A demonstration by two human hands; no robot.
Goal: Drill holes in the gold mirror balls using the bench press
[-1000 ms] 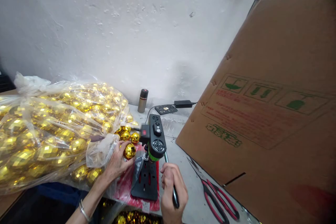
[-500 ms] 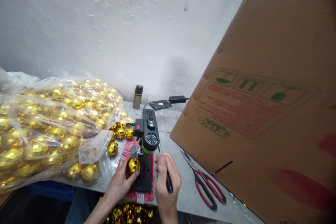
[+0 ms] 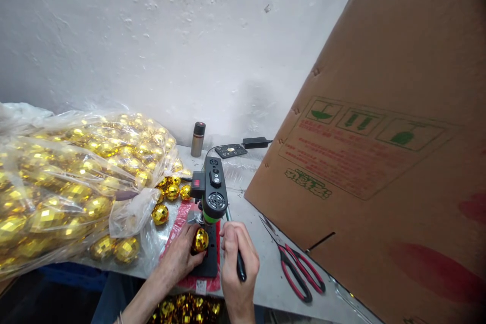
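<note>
My left hand (image 3: 181, 258) grips a gold faceted ball (image 3: 201, 239) and holds it on the black base plate under the head of a small black bench drill press (image 3: 212, 193). My right hand (image 3: 237, 266) is wrapped round the black lever handle of the press, just right of the base. A big clear plastic bag (image 3: 68, 182) full of gold balls lies to the left, with a few loose gold balls (image 3: 172, 192) spilled at its mouth.
Red-handled scissors (image 3: 298, 271) lie on the white table right of the press. A large tilted cardboard box (image 3: 379, 162) fills the right side. A small metal flask (image 3: 197, 138), a black remote-like pad (image 3: 230, 151) and a power adapter (image 3: 255, 142) sit by the wall. More gold balls show below the table edge.
My left hand took a gold ball from beside the bag's mouth and brought it right and down onto the press base under the head. My right hand stayed on the lever.
</note>
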